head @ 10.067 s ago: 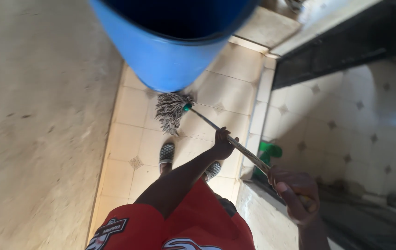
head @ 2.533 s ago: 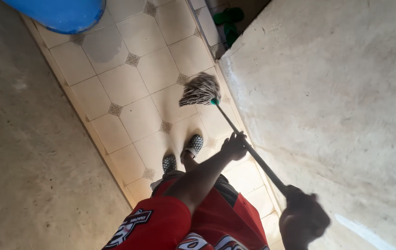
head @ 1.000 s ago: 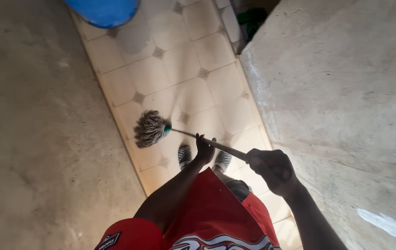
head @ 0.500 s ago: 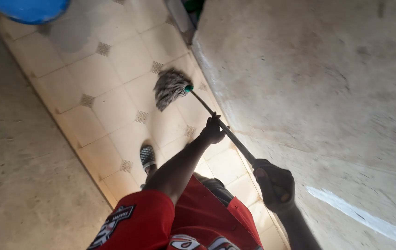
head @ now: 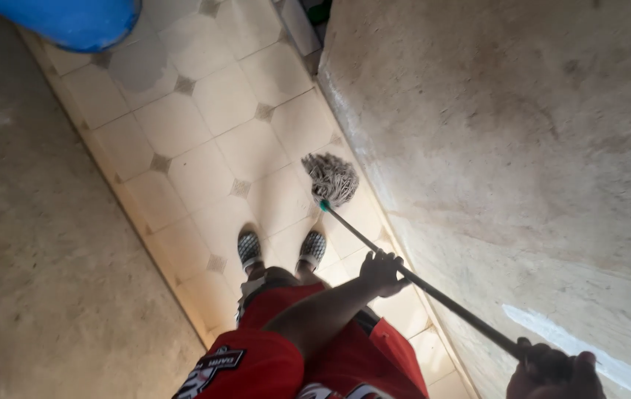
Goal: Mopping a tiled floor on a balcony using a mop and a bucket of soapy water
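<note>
The left hand (head: 382,272) grips the mop (head: 331,179) handle; the right hand (head: 551,373), partly cut off, seems closed around its end.

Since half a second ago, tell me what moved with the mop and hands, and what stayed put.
The mop head has been drawn back along the tiled floor, toward the shoes, keeping beside the right wall. Left hand and right hand still grip the handle, left lower down. The blue barrel stays at the corridor's far end.

Grey string mop (head: 331,179), slanted, head on tiles
</note>
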